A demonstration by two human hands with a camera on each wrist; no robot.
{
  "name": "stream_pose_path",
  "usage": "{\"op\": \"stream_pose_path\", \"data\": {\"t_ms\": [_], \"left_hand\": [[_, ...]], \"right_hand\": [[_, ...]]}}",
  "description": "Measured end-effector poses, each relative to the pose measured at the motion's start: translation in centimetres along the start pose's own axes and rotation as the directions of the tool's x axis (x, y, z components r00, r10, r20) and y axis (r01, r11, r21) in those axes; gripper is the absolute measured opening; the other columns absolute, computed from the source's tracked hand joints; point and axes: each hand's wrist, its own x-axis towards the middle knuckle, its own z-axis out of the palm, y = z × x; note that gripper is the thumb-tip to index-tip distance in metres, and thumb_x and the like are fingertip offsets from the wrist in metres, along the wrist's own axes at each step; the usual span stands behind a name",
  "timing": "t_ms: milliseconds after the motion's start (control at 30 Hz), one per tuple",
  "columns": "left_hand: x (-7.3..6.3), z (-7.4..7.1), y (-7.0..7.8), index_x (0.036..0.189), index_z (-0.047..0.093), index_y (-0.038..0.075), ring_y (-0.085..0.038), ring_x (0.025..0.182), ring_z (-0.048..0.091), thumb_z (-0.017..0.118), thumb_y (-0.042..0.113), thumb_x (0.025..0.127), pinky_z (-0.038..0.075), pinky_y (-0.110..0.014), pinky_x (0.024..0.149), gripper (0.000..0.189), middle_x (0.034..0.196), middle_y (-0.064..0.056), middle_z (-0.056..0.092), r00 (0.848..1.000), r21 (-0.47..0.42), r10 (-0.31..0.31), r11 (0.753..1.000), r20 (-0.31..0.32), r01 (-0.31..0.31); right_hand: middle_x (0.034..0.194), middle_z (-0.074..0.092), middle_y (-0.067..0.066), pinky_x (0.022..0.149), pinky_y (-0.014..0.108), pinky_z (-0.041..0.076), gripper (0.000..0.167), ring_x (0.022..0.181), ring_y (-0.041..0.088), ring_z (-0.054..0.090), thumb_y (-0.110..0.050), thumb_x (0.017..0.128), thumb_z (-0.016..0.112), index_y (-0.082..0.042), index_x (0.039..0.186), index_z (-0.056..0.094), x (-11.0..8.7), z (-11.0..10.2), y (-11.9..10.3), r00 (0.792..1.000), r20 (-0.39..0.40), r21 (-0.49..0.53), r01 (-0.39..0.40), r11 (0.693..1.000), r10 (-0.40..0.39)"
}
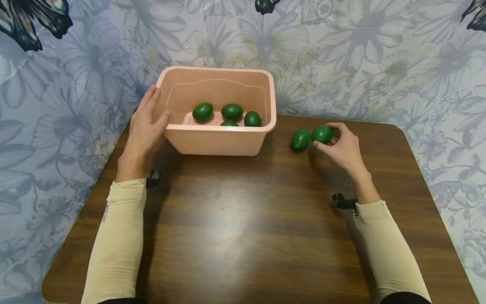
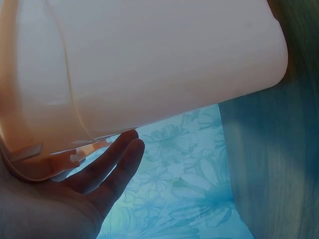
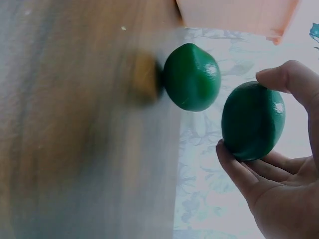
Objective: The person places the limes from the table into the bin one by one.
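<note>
My left hand [image 1: 146, 120] holds the left end of a peach plastic bin [image 1: 218, 141], thumb over the rim and fingers along the outer wall. From the left wrist, two fingers [image 2: 119, 162] show under the rim; the thumb is hidden. Several shiny green limes [image 1: 203, 112] lie inside the bin, one partly behind its front wall. On the right, my right hand [image 1: 347, 147] pinches a green lime [image 3: 253, 121] between thumb and fingertips. Another green lime [image 1: 300, 139] rests on the table just left of it, its pointed tip showing in the right wrist view.
The bin stands at the back of a brown wooden table [image 1: 235, 236], near its far edge. Behind rises a wall with floral paper [image 1: 341, 63] and dark butterfly decorations [image 1: 38, 21]. Dark straps [image 1: 343, 201] circle both wrists, below pale yellow sleeves [image 1: 389, 245].
</note>
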Motion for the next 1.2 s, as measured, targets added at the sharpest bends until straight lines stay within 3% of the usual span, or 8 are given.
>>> {"op": "stream_pose_path", "data": {"t_ms": [200,467,633,933,1200], "left_hand": [[-0.1,0.0,0.1,0.166,0.035,0.014,-0.026,0.162,0.024,0.057,0.035,0.101,0.020,-0.052,0.130,0.071,0.175,-0.001,0.027,1.000,0.010,-0.007,1.000,0.010,0.007],[-0.2,0.2,0.0,0.166,0.034,0.014,-0.027,0.162,0.024,0.056,0.035,0.102,0.020,-0.052,0.131,0.071,0.175,-0.002,0.027,1.000,-0.002,-0.010,1.000,0.014,0.010],[-0.3,0.3,-0.3,0.166,0.035,0.013,-0.027,0.162,0.024,0.057,0.033,0.102,0.020,-0.051,0.131,0.070,0.175,-0.003,0.027,1.000,-0.002,-0.013,1.000,0.007,0.013],[0.1,0.2,-0.1,0.165,0.036,0.013,-0.027,0.161,0.025,0.057,0.033,0.102,0.021,-0.050,0.130,0.070,0.175,-0.003,0.028,1.000,-0.003,0.010,1.000,0.002,-0.010],[0.0,0.0,0.1,0.165,0.036,0.012,-0.028,0.161,0.025,0.058,0.033,0.101,0.021,-0.052,0.130,0.070,0.174,-0.004,0.029,1.000,0.003,0.008,1.000,-0.004,-0.008]], "right_hand": [[0.147,0.061,0.014,0.108,0.048,0.053,0.072,0.134,0.033,0.063,-0.040,0.090,0.082,-0.012,0.151,0.056,0.5,-0.1,-1.1,0.994,-0.096,0.046,0.057,0.997,-0.053],[0.148,0.059,0.009,0.109,0.042,0.053,0.069,0.134,0.028,0.063,-0.038,0.090,0.082,-0.016,0.151,0.059,2.0,0.1,-4.2,0.984,-0.158,0.107,0.104,0.989,-0.087],[0.147,0.061,0.008,0.108,0.041,0.054,0.068,0.132,0.026,0.065,-0.035,0.088,0.084,-0.015,0.149,0.060,3.2,0.5,-6.1,0.977,-0.164,0.123,0.159,0.979,-0.138],[0.144,0.062,0.005,0.108,0.032,0.053,0.067,0.131,0.021,0.064,-0.033,0.087,0.084,-0.014,0.147,0.060,4.6,0.6,-9.7,0.977,-0.160,0.199,0.170,0.965,-0.140],[0.142,0.064,0.006,0.107,0.031,0.054,0.066,0.129,0.021,0.066,-0.029,0.086,0.085,-0.011,0.145,0.060,6.3,1.5,-13.1,0.969,-0.151,0.233,0.229,0.945,-0.197]]}}
